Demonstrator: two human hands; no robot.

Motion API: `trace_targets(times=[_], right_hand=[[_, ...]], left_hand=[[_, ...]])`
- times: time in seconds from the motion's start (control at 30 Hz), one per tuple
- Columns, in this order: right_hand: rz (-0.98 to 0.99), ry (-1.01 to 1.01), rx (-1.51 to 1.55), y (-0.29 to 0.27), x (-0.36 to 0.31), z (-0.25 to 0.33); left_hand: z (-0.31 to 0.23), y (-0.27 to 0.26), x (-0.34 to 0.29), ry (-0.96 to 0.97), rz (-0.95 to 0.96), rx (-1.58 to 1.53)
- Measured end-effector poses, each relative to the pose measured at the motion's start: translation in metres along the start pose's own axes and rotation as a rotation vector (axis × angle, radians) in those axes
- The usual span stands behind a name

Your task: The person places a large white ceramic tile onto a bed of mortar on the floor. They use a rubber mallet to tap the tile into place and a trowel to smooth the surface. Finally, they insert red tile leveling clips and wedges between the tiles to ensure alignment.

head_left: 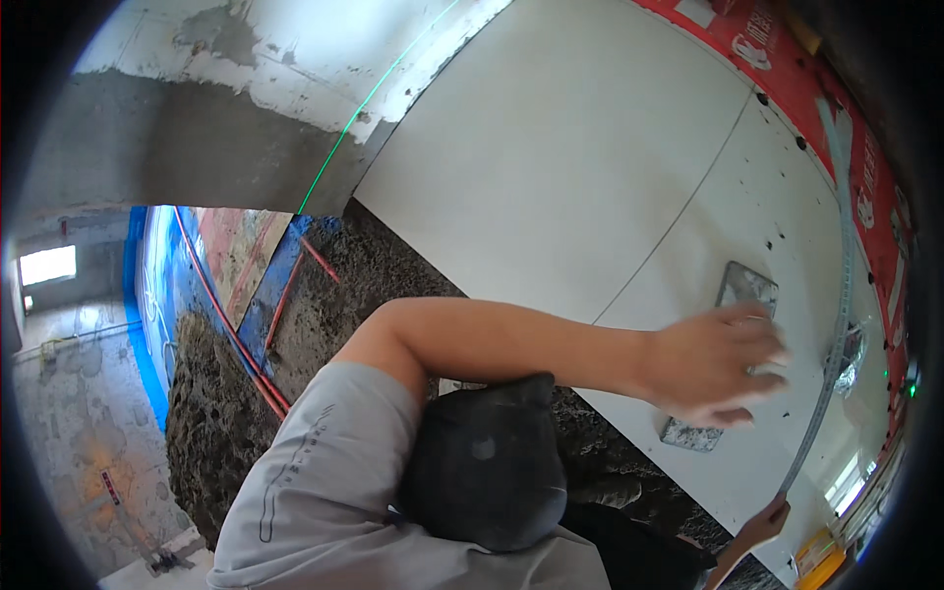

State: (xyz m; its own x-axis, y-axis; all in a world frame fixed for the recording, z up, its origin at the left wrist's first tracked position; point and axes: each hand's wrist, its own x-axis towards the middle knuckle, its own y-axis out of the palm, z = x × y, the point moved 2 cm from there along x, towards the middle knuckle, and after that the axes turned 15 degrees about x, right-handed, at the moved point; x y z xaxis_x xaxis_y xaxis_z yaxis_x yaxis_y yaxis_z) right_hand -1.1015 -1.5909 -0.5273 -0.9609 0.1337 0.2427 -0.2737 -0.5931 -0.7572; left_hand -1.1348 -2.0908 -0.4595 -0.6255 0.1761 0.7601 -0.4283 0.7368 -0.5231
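My left arm, in a short grey sleeve, bends at the elbow and reaches across to the right. My left hand [708, 359] is open over a large pale tile [551, 147], its fingers apart and a little blurred, with a ring on one. Under it shows a flat, dark-edged rectangular plate [749, 283] with grey smears; its middle is hidden, and I cannot tell whether my hand touches it. My right hand is not in view. At lower right, a hand [770, 521] beside a black sleeve, seemingly another person's, is at the end of a long metal measuring strip [841, 295].
A rounded black cap-like shape [484, 462] is close below my forearm. Wet grey mortar [393, 256] borders the tile, with red pipes [280, 305] beside it. A green laser line [359, 110] crosses the wall. Red sheeting [870, 177] and a yellow tool [818, 560] lie at right.
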Motion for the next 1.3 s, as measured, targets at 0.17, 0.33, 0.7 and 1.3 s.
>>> trace_targets(times=[0.17,0.33,0.7,1.3], right_hand=[[0.29,-0.074,0.081,-0.025,0.035,0.053],[-0.037,-0.678,-0.295,0.01,0.069,0.188],[0.35,-0.383,0.111,0.213,0.023,0.156],[0.299,-0.119,0.199,0.264,0.027,0.065]], left_hand=[[0.006,-0.009,0.034,-0.004,0.407,0.201],[0.039,-0.05,0.006,-0.436,0.829,0.083],[0.069,-0.31,0.0,-0.629,-0.179,0.74],[0.108,-0.486,-0.161,-1.113,-0.174,0.891]])
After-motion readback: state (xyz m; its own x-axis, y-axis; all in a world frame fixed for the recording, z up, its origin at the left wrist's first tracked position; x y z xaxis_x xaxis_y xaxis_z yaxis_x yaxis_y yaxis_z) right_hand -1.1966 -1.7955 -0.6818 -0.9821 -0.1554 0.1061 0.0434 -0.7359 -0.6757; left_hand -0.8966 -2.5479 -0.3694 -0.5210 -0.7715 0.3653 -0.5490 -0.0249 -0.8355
